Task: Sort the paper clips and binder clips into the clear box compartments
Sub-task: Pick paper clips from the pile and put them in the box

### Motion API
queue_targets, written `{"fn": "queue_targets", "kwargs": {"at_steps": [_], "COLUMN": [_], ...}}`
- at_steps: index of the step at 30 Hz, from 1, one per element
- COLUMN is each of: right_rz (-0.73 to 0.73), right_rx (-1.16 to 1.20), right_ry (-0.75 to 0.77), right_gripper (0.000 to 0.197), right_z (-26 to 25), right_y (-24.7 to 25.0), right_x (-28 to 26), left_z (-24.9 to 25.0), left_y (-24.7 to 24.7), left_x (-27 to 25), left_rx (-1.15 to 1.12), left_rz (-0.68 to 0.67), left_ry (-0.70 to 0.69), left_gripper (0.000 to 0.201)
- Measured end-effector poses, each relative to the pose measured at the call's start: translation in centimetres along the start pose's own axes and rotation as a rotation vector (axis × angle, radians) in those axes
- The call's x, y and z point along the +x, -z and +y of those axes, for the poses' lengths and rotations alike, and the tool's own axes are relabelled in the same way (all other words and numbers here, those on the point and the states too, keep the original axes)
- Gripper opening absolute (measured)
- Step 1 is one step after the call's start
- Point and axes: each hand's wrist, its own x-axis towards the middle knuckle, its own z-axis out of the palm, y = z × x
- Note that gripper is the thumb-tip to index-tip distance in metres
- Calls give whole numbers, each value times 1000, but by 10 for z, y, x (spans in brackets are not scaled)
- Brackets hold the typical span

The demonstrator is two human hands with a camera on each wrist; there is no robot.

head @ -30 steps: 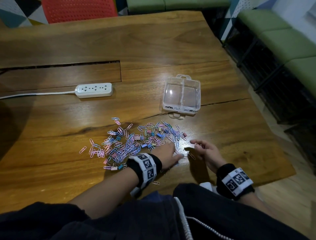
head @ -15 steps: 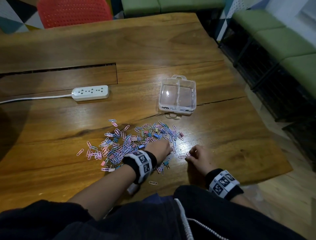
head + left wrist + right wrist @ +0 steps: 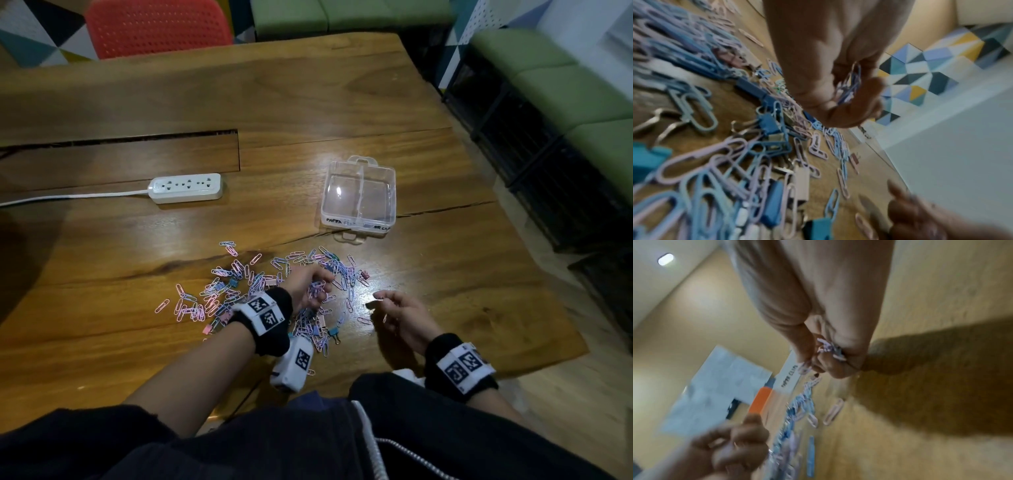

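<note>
A loose pile of pink and blue paper clips (image 3: 236, 291) mixed with small binder clips (image 3: 333, 331) lies on the wooden table (image 3: 342, 102). My left hand (image 3: 320, 286) is over the pile's right side, fingers curled round a bunch of paper clips (image 3: 849, 87). My right hand (image 3: 382, 301) hovers just right of the pile and pinches several pale clips (image 3: 828, 348) in its curled fingers. The clear two-compartment box (image 3: 359, 195), with handwritten labels on its near wall, stands beyond the pile. Whether its lid is up I cannot tell.
A white power strip (image 3: 186, 187) with its cord lies at the left. A long slot (image 3: 120, 138) cuts the tabletop behind it. A red chair (image 3: 157, 27) stands at the far edge. The table's right edge (image 3: 534, 274) drops to the floor beside green benches (image 3: 565, 85).
My left hand, flat over the pile before, has curled round a bunch of clips. My right hand has drawn back slightly and lifted with clips in its fingers.
</note>
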Motion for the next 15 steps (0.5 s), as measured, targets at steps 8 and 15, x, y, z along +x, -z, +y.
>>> {"fn": "queue_targets", "kwargs": {"at_steps": [8, 15], "right_rz": [-71, 124], "right_rx": [235, -544], "right_ry": [-119, 118], "right_gripper": [34, 32], "right_z": [0, 14], "right_y": [7, -1], "right_x": [8, 13], "left_z": [-26, -36], "left_y": [-32, -37], "left_x": [3, 3], "left_rx": [1511, 1643], "left_rz": [87, 146], "left_ry": [-271, -318], "left_gripper": [35, 33]}}
